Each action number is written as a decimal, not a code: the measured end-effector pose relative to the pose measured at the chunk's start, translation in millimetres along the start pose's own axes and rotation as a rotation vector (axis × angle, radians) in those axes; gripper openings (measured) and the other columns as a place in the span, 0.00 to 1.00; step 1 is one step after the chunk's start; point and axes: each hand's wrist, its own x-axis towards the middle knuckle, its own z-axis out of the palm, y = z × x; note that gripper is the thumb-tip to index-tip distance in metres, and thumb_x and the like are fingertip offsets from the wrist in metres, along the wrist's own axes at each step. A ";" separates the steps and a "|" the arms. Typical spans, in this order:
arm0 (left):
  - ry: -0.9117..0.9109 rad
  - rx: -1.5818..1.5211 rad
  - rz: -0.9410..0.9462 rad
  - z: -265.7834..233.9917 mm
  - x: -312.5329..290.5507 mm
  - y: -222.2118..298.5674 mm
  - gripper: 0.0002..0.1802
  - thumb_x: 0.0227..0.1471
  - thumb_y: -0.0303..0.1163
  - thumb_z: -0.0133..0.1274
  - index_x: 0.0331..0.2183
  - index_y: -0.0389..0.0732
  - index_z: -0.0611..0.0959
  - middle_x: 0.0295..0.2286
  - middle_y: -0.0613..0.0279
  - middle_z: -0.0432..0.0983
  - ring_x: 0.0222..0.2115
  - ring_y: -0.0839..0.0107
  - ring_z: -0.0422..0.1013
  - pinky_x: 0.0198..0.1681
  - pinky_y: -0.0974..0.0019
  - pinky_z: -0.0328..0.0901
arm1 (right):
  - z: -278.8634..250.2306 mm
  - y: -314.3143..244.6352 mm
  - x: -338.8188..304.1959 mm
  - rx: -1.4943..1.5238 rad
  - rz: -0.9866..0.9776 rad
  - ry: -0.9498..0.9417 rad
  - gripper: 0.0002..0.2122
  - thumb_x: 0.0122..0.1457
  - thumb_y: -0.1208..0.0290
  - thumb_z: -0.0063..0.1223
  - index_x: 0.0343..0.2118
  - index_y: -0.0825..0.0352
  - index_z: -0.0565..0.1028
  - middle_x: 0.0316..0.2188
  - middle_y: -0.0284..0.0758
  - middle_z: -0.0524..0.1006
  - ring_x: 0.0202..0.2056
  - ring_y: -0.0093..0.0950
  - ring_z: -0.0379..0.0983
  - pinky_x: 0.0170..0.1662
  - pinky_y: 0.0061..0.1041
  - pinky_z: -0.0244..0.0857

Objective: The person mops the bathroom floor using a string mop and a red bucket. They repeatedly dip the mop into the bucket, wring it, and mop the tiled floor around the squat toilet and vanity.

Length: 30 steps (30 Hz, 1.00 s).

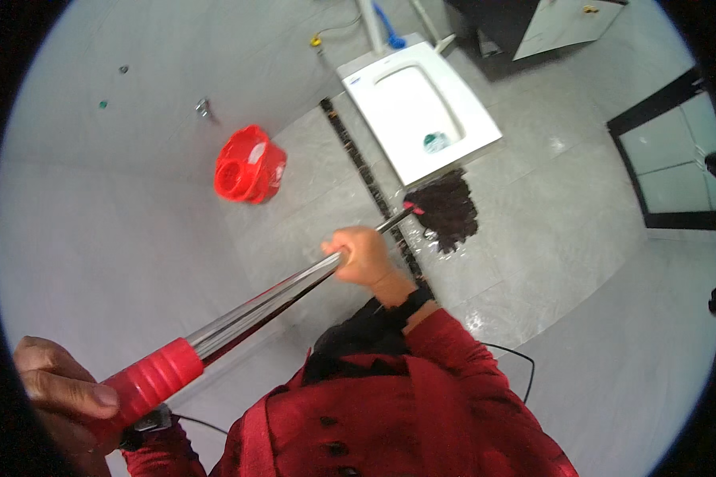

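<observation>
Could slip on the wet floor [533, 262], or knock the bucket [250, 165] on a wide sweep. Left hand [60, 389] closed around the mop's [278, 294] red grip, low and near the body; right hand [362, 256] clenched mid-shaft, arm stretched forward. Mop head [447, 211] down on the tiles, touching the squat pan [418, 107].

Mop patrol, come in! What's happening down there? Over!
Left hand shut on red grip; right hand shut on metal mop handle. Dark mop head on wet tiles beside white squat toilet. Red bucket off to the left, apart.
</observation>
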 end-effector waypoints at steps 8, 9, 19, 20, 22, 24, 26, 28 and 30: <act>0.089 0.010 -0.023 37.0 -21.0 71.1 0.15 0.42 0.43 0.66 0.20 0.49 0.77 0.17 0.69 0.75 0.16 0.79 0.68 0.22 0.72 0.63 | -26.3 -10.8 -44.0 -0.018 -0.016 0.051 0.18 0.49 0.69 0.61 0.13 0.66 0.62 0.13 0.42 0.65 0.17 0.45 0.63 0.22 0.39 0.57; 0.160 0.017 -0.057 44.7 -24.2 75.6 0.18 0.42 0.47 0.66 0.19 0.50 0.75 0.16 0.69 0.74 0.14 0.79 0.66 0.21 0.72 0.61 | -26.5 -12.0 -46.6 -0.030 -0.007 0.059 0.17 0.49 0.69 0.61 0.13 0.66 0.63 0.13 0.42 0.66 0.17 0.45 0.64 0.22 0.39 0.58; 0.635 -0.444 0.040 91.0 -49.1 49.5 0.16 0.55 0.37 0.41 0.18 0.43 0.70 0.14 0.55 0.75 0.14 0.71 0.65 0.18 0.71 0.58 | 0.5 -2.5 -64.4 -0.036 -0.049 0.086 0.16 0.49 0.71 0.64 0.16 0.68 0.66 0.15 0.41 0.66 0.18 0.41 0.64 0.23 0.35 0.58; 0.671 -0.427 -0.002 90.8 -54.2 44.1 0.17 0.56 0.37 0.42 0.18 0.43 0.71 0.14 0.56 0.76 0.16 0.69 0.67 0.18 0.70 0.59 | 4.4 1.1 -65.2 -0.052 -0.047 0.088 0.16 0.49 0.71 0.64 0.16 0.68 0.66 0.15 0.41 0.66 0.19 0.41 0.64 0.23 0.35 0.58; 0.566 -0.606 0.022 84.8 -65.2 29.2 0.17 0.56 0.40 0.47 0.19 0.42 0.73 0.17 0.54 0.78 0.22 0.60 0.74 0.26 0.65 0.65 | 16.8 4.8 -64.9 -0.102 -0.031 0.077 0.15 0.49 0.69 0.64 0.16 0.68 0.67 0.16 0.42 0.68 0.20 0.43 0.66 0.24 0.37 0.59; 0.507 -0.721 0.103 90.5 -80.8 13.8 0.17 0.56 0.40 0.49 0.20 0.42 0.74 0.19 0.53 0.80 0.27 0.57 0.78 0.32 0.61 0.68 | 29.1 2.2 -70.9 -0.167 0.007 0.048 0.16 0.49 0.67 0.63 0.15 0.68 0.67 0.17 0.43 0.70 0.22 0.46 0.69 0.26 0.41 0.61; 0.391 -0.915 0.189 83.4 -96.5 -14.0 0.16 0.58 0.39 0.48 0.20 0.44 0.76 0.21 0.54 0.81 0.29 0.56 0.80 0.42 0.54 0.69 | 44.8 -7.2 -66.5 -0.238 0.028 -0.025 0.17 0.50 0.66 0.62 0.13 0.67 0.67 0.16 0.44 0.70 0.23 0.47 0.69 0.28 0.41 0.63; 0.320 -1.082 0.282 75.0 -115.0 -51.1 0.16 0.59 0.38 0.46 0.20 0.46 0.75 0.21 0.55 0.82 0.27 0.57 0.80 0.43 0.53 0.70 | 63.6 -23.5 -60.6 -0.261 0.049 -0.043 0.18 0.51 0.65 0.62 0.13 0.67 0.67 0.15 0.44 0.71 0.23 0.47 0.70 0.29 0.42 0.63; 0.509 -1.037 0.311 66.1 -138.6 -90.9 0.17 0.60 0.35 0.42 0.18 0.53 0.68 0.08 0.71 0.72 0.11 0.77 0.71 0.30 0.68 0.68 | 87.7 -44.8 -51.6 -0.319 -0.022 -0.018 0.18 0.51 0.65 0.61 0.12 0.67 0.67 0.15 0.43 0.70 0.22 0.48 0.69 0.27 0.42 0.62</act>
